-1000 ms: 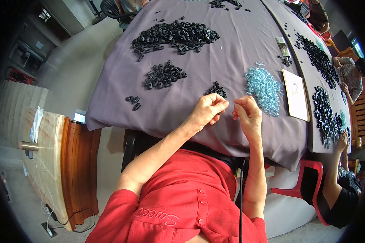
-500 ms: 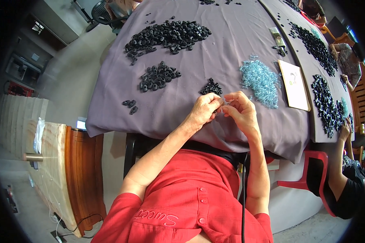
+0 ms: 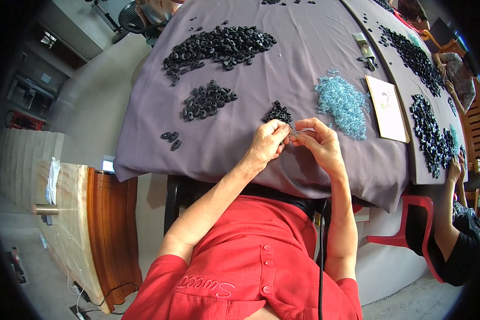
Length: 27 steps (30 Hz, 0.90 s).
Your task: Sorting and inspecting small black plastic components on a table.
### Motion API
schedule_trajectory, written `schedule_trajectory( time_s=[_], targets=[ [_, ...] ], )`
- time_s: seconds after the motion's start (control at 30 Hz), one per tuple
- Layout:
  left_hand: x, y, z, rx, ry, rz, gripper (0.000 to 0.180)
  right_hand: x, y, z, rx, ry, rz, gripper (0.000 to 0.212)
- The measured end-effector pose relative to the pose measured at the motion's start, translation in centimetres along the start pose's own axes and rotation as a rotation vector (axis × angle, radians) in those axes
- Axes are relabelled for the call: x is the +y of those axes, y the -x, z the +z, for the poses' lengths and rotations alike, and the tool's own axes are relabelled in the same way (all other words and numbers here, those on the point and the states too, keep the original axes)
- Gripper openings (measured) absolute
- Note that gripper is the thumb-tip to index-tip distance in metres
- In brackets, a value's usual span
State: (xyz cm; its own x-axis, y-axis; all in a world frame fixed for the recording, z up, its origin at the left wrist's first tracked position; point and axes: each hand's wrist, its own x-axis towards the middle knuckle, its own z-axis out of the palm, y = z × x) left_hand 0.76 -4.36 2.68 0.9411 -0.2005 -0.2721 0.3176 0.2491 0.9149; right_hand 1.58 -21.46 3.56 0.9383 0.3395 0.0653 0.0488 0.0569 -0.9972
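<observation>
Over the near edge of the cloth-covered table, my two hands meet at the fingertips. My left hand is closed in a pinch, and its fingers hide most of what it holds. My right hand pinches a small clear bluish piece against the left fingertips. Just beyond my left hand sits a small pile of black parts. To the right lies a larger heap of clear blue coil-like pieces.
Black ring-like parts form a big heap at far left and a smaller one nearer. A flat white board and a tube lie at right. Beyond them, other people's hands work beside more black parts and a red chair.
My right fingers have shifted slightly, and the clear piece shows more plainly at the left fingertips. My left hand is nearly still. The view has shifted a little.
</observation>
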Motion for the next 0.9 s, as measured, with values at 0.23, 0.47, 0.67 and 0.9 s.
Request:
schedule_trajectory(
  time_s=[0.23, 0.47, 0.67, 0.9],
  targets=[
    [0.0, 0.0, 0.1, -0.014, -0.005, -0.007, 0.017, 1.0, -0.2, -0.3, 0.079, -0.050, -0.023, 0.019],
    [-0.4, 0.0, 0.0, -0.024, 0.070, 0.018, 0.013, 0.6, -0.2, -0.1, 0.042, 0.058, 0.017, 0.020],
    [-0.2, 0.2, 0.1, -0.016, 0.074, 0.010, 0.014, 0.5, -0.2, -1.4, 0.284, 0.392, -0.162, 0.027],
    [-0.4, 0.2, 0.0, 0.003, 0.085, 0.025, 0.015, -0.1, -0.2, -1.4, 0.523, 0.903, -0.405, 0.024]
  ],
)
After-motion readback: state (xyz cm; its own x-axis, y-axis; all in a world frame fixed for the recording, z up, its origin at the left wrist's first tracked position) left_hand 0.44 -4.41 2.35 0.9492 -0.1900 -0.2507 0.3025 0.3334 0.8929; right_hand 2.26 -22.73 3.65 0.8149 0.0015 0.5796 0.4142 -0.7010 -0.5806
